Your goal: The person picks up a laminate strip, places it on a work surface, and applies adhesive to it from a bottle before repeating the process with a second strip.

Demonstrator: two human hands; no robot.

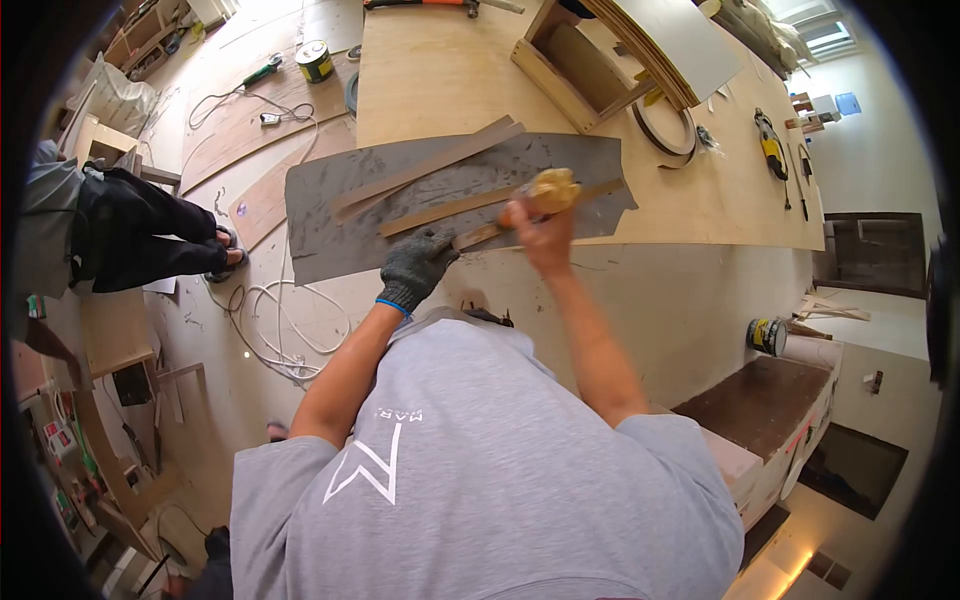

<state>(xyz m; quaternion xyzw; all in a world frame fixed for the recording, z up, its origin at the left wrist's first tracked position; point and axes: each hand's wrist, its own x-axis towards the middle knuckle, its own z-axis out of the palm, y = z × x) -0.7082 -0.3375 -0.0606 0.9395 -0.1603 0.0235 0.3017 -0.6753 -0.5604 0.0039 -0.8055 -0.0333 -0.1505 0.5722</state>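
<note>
My left hand (418,268), in a dark knit glove with a blue cuff, is closed on the near end of a narrow wood strip (480,237). My bare right hand (545,235) grips an amber-yellow bottle (552,190), blurred by motion, over the strip's other end. An orange tip on the bottle points left and down toward the strip. Beneath both hands lies a dark grey, stained sheet (320,225) along the bench edge. Another wood strip (445,212) rests just beyond the held one, and longer brown strips (430,172) cross farther back.
The plywood bench (440,80) carries an open wooden box frame (585,65), a roll of edge banding (665,135) and a yellow-black tool (770,150). At left are a can (314,62), a corded tool (262,72) and a standing person (140,225). White cable (285,320) loops on the floor.
</note>
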